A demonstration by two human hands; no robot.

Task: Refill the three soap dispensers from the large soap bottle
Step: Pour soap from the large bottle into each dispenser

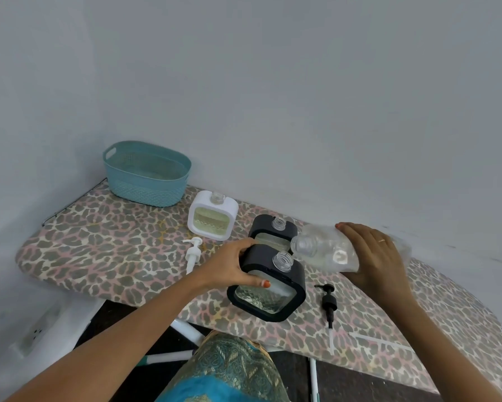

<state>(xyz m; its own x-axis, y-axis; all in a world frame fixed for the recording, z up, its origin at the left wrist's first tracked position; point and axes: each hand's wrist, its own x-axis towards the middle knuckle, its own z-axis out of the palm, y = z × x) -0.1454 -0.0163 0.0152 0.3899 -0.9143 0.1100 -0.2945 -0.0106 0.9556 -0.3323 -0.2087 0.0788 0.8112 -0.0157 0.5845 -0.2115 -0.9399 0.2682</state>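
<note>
Three square soap dispensers stand uncapped on a leopard-print ironing board. The near black dispenser is gripped at its left side by my left hand. A second black dispenser stands just behind it. The white dispenser is farther back left. My right hand holds the large clear soap bottle tilted on its side, its open mouth pointing left, just above and right of the near dispenser's neck.
A white pump lies left of the dispensers, and a black pump lies to the right near the front edge. A teal basket sits at the back left corner. A grey wall runs close behind the board.
</note>
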